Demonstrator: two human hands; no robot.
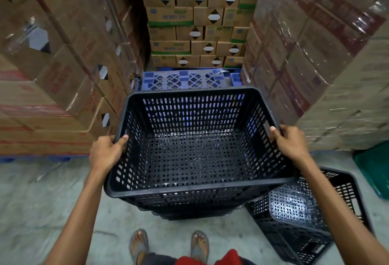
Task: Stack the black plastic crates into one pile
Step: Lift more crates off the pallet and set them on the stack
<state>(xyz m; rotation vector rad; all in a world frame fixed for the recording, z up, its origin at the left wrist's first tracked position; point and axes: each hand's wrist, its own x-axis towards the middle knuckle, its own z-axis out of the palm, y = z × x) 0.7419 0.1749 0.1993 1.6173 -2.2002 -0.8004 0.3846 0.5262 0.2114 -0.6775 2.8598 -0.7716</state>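
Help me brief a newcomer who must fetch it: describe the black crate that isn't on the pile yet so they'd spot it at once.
Find the aisle between the wrapped carton stacks, where the pile of black crates stands on the concrete floor. Right of the pile, under the person's right forearm, lies the loose crate. It alone sits tilted and unstacked; the others nest together.

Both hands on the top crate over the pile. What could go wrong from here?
1. Left hand and right hand wrap the rim of the held crate; fingers may get pinched as it nests into the pile.
2. The tilted crate beside the pile could snag a corner.
3. Sandalled feet stand close below; a slip might hit toes.
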